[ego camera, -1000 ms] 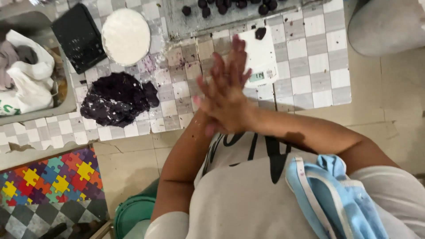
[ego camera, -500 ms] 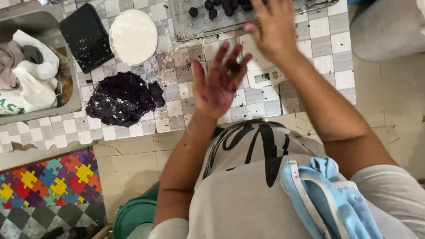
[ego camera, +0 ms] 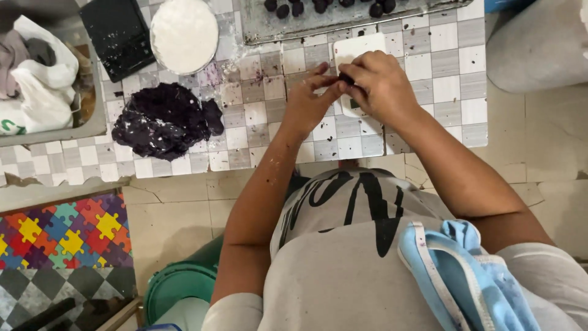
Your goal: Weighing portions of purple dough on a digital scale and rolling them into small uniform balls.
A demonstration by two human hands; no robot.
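Both hands meet over a small white kitchen scale [ego camera: 357,50] on the checkered table. My right hand [ego camera: 381,84] curls over the scale and pinches a small dark purple dough piece [ego camera: 346,79]. My left hand [ego camera: 309,103] touches the same piece with its fingertips from the left. A large mound of dark purple dough [ego camera: 164,119] lies on the table to the left. A metal tray [ego camera: 343,21] at the far edge carries several dark dough balls [ego camera: 288,8].
A round white bowl of flour [ego camera: 184,34] and a black flat device [ego camera: 118,35] sit at the far left. A metal basin [ego camera: 92,125] holds cloths and a white bag. A green bucket [ego camera: 177,288] and a colourful puzzle mat [ego camera: 61,233] are on the floor.
The hands were pressed together, then parted with the right reaching to the tray. Now both have come down onto the scale around a small dough piece.
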